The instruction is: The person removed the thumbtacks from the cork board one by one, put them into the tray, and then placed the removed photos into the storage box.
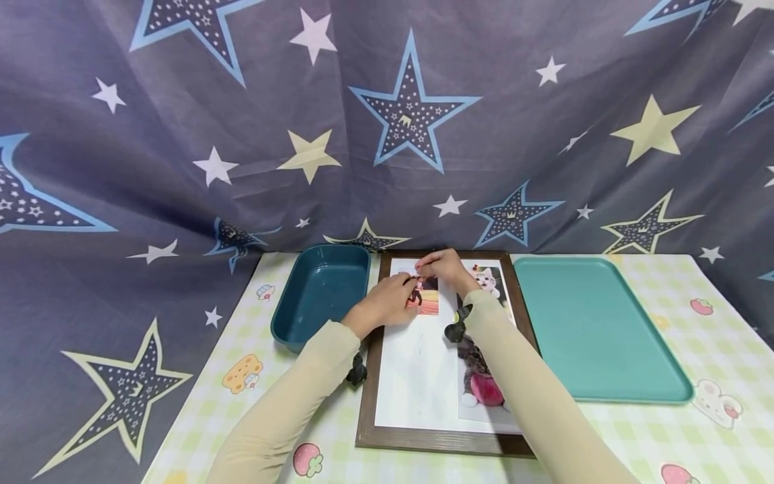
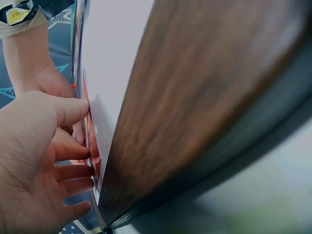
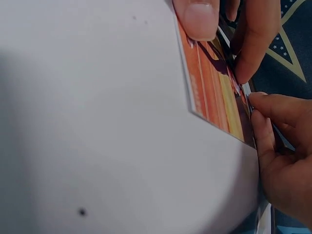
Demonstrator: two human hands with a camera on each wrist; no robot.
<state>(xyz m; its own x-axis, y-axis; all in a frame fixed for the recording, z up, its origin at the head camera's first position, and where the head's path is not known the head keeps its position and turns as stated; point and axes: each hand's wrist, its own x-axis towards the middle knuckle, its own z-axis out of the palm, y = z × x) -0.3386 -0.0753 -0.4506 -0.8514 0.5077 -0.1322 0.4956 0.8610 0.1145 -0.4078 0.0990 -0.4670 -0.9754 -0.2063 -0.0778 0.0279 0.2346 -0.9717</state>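
A framed white board [image 1: 417, 376] lies on the table under both hands. My left hand [image 1: 390, 300] rests on a small photo [image 1: 430, 306] with an orange striped lower part, near the board's upper left. Its thumb and spread fingers touch the photo in the left wrist view. At the photo's top edge, my right hand [image 1: 446, 267] pinches a small red push pin [image 1: 418, 270] between thumb and fingertips, which mostly hide it. To the right, a kitten photo [image 1: 485, 281] bears another red pin, and a cat photo [image 1: 480, 376] with a pink heart lies lower, partly behind the right sleeve.
A deep dark teal bin [image 1: 323, 289] stands just left of the board. On its right lies a flat turquoise tray [image 1: 598, 329]. The checked tablecloth [image 1: 242, 417] runs beneath everything, and a starry curtain [image 1: 387, 134] rises directly behind.
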